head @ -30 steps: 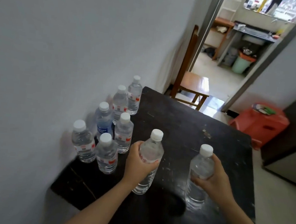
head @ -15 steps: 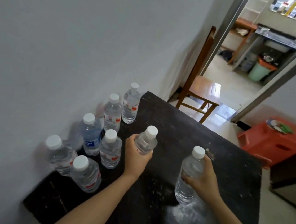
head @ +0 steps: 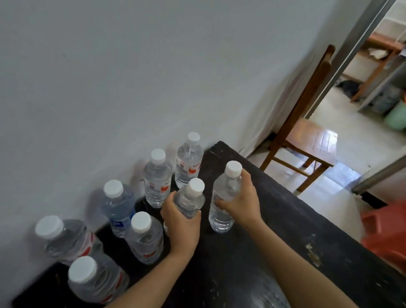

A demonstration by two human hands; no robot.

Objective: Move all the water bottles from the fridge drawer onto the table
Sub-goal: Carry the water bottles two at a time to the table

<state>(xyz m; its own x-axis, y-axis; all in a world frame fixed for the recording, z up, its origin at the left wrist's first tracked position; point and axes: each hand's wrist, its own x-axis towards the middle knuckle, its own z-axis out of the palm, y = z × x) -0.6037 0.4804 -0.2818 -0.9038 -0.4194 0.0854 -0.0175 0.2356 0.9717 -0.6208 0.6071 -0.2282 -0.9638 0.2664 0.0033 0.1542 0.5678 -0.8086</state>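
My left hand [head: 181,222] grips a clear water bottle [head: 191,197] with a white cap, beside the group along the wall. My right hand [head: 240,202] grips a second clear bottle [head: 225,195] just to its right, upright over the black table [head: 273,260]. Several more capped bottles stand against the white wall: one with a blue label [head: 117,207], and others with red labels [head: 157,178], [head: 188,161], [head: 143,238], [head: 65,236], [head: 93,281]. The fridge drawer is out of view.
The grey-white wall [head: 106,70] borders the table's left edge. A wooden chair [head: 305,139] stands beyond the table's far end by a doorway. An orange plastic stool [head: 398,229] sits on the floor to the right. A green bin [head: 401,116] is in the far room.
Both hands have carried their bottles forward and left toward the group by the wall. The right-hand bottle moved in close beside the left-hand one.
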